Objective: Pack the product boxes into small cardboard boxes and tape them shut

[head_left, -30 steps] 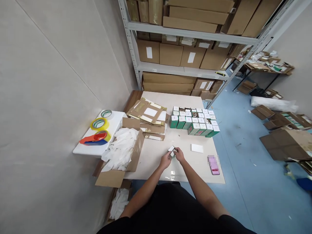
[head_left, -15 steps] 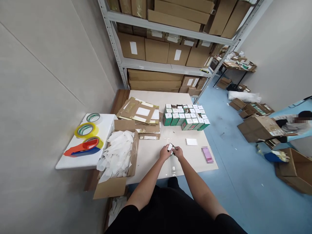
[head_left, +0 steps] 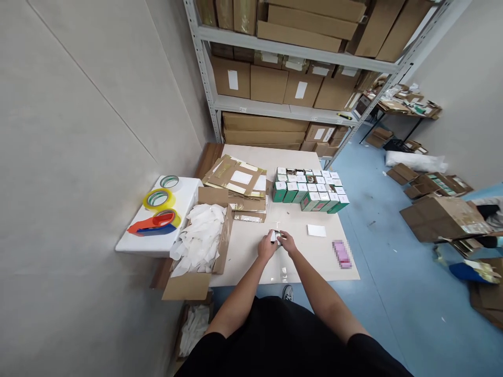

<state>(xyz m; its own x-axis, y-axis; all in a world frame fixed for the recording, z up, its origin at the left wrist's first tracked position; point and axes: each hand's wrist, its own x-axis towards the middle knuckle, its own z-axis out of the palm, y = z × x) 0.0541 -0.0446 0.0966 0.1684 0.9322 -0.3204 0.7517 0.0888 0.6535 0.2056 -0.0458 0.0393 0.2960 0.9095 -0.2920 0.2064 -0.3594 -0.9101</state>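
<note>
Over the front of the table, my left hand [head_left: 266, 247] is closed around the left side of a small white box [head_left: 274, 236] with a dark opening at its top. My right hand [head_left: 288, 243] pinches the box's right side, fingertips on its upper part. The fingers cover much of the box, so its full shape is hidden. Beyond my hands, several green-and-white boxes [head_left: 291, 194] stand close together in rows, a few with open tops. To the right lie a flat white rectangle [head_left: 316, 230] and a blurred pink item [head_left: 341, 254].
Left of my hands stands an open carton [head_left: 222, 246] filled with white paper [head_left: 202, 235]. Flattened cardboard [head_left: 238, 178] is stacked behind it. Tape rolls [head_left: 159, 199] and an orange-blue tape dispenser [head_left: 153, 224] lie on a white surface. Shelving [head_left: 283, 107] with cartons rises behind the table.
The camera view has turned slightly left, so the scene sits further right. Both hands stay on the small box, which has tilted a little, and the fingers have shifted on its top.
</note>
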